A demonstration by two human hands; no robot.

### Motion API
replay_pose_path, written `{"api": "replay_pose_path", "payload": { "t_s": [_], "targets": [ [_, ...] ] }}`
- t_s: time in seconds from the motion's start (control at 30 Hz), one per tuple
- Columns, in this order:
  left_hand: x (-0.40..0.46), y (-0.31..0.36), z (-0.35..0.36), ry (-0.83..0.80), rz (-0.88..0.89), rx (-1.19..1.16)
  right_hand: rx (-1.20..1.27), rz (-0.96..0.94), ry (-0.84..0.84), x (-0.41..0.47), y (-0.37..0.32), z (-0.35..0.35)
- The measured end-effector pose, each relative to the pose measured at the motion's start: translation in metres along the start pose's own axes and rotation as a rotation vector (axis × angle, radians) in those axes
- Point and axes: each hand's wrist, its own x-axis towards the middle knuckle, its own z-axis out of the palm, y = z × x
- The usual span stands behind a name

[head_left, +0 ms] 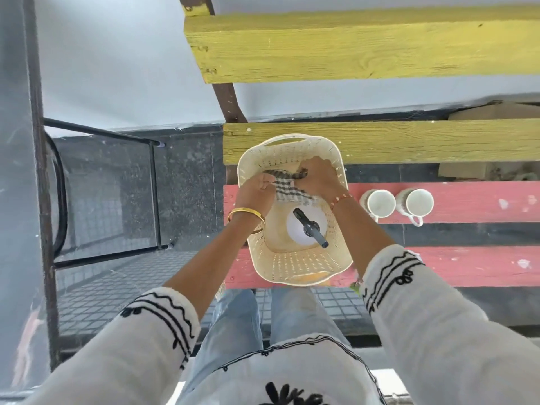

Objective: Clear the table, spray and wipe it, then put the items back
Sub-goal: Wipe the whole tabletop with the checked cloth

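A cream perforated basket stands at the left end of the slatted table, which has red and yellow planks. Inside the basket a white spray bottle with a dark trigger head stands upright. Above the bottle both hands hold a grey-and-white checked cloth within the basket's rim. My left hand grips its left side. My right hand pinches its upper right part. Two white cups sit side by side on a red plank, just right of the basket.
A black metal-frame chair with a mesh seat stands left of the table. A rusty metal post rises at the far left. Dark gaps separate the planks. Cardboard lies beneath the table at the far right.
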Motion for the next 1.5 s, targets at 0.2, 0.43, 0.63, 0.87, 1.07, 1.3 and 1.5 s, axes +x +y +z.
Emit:
{"api": "replay_pose_path", "payload": {
  "t_s": [0.2, 0.43, 0.63, 0.87, 1.07, 1.3, 1.5],
  "targets": [
    [-0.021, 0.000, -0.016, 0.043, -0.017, -0.115, 0.460, -0.043, 0.169, -0.051, -0.026, -0.039],
    [-0.064, -0.025, -0.065, 0.005, -0.028, -0.436, 1.002, -0.140, 0.171, -0.139, -0.091, -0.045],
    [-0.133, -0.074, -0.132, -0.039, -0.041, -1.083, 1.236, -0.329, -0.089, -0.220, -0.165, -0.003],
    [-0.212, -0.157, -0.231, 0.194, 0.154, -1.342, 0.843, -0.456, -0.090, -0.289, -0.267, 0.070],
    [-0.275, -0.228, -0.296, 0.383, 0.270, -1.281, 0.412, -0.672, -0.006, -0.331, -0.353, 0.135],
    [-0.306, -0.287, -0.351, 0.521, 0.281, -1.408, 0.188, -0.821, -0.170, -0.364, -0.421, 0.189],
    [-0.317, -0.320, -0.389, 0.679, 0.261, -1.240, 0.219, -0.846, -0.284, -0.357, -0.471, 0.237]
  ]
}}
